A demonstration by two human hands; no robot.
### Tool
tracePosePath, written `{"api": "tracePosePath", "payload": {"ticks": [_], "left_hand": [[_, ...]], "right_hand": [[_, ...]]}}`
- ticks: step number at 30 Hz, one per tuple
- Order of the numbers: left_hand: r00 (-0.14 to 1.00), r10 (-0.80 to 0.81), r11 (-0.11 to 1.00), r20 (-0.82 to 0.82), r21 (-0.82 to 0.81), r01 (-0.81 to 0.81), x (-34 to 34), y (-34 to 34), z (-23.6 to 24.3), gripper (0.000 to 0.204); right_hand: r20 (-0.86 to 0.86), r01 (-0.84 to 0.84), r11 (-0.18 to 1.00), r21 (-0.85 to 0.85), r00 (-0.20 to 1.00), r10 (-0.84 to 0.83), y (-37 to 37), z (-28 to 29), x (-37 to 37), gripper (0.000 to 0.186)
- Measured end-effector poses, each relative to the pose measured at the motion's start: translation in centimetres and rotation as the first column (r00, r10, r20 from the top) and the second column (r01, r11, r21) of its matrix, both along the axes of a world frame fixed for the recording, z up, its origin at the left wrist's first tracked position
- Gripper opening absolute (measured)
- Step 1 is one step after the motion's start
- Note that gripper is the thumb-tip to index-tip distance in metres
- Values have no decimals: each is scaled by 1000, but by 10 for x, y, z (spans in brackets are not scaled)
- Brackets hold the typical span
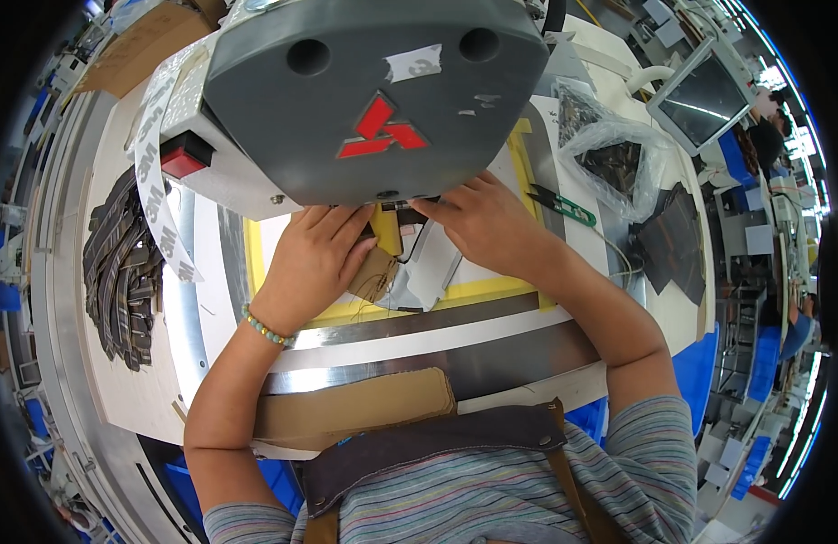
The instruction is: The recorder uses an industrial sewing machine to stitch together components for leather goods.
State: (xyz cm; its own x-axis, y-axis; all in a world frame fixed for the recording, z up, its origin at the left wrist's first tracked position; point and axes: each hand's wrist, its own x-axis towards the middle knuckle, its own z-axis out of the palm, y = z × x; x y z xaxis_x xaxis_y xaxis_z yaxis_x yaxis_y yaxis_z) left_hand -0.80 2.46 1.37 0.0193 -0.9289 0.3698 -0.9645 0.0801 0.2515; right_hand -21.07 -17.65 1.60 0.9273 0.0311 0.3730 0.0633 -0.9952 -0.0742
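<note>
Under the front of a large grey sewing machine head (pixel 369 100), both my hands rest on the work. My left hand (pixel 314 258) lies with its fingers stretched forward, thumb beside a small brown fabric piece (pixel 375 275) with loose threads. My right hand (pixel 496 227) reaches in from the other side, its fingers extended and a fingertip at a small dark metal part below the head; the machine partly hides its other fingers. Between the hands are a yellow strip (pixel 386 231) and a pale template plate (pixel 430 270).
Striped dark fabric strips (pixel 124 272) lie piled at left. Green-handled thread snips (pixel 564 206), a clear bag of dark pieces (pixel 614 163) and flat striped cloth (pixel 670 240) lie at right, near a screen (pixel 704 98). Cardboard (pixel 355 406) lies along the front edge.
</note>
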Motion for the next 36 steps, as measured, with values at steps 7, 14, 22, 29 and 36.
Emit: {"api": "tracePosePath", "payload": {"ticks": [7, 14, 22, 29, 36], "left_hand": [[1000, -9, 1000, -25, -4, 9, 1, 0, 0, 43], [998, -24, 998, 51, -54, 27, 3, -1, -3, 41], [999, -20, 999, 48, -45, 22, 2, -1, -5, 41], [998, -1, 1000, 60, -17, 3, 3, -2, -3, 40], [1000, 9, 1000, 13, -12, -9, 3, -1, -7, 42]], "right_hand": [[-3, 2, 1000, 12, 1000, -2, -1, 0, 0, 36], [-8, 5, 1000, 4, 1000, -5, -1, 0, 1, 39], [3, 10, 1000, -8, 1000, -10, -2, -2, 1, 40], [7, 17, 1000, -8, 1000, -17, -3, -5, 3, 44], [9, 2, 1000, 0, 1000, -2, -5, -8, 2, 45]]}}
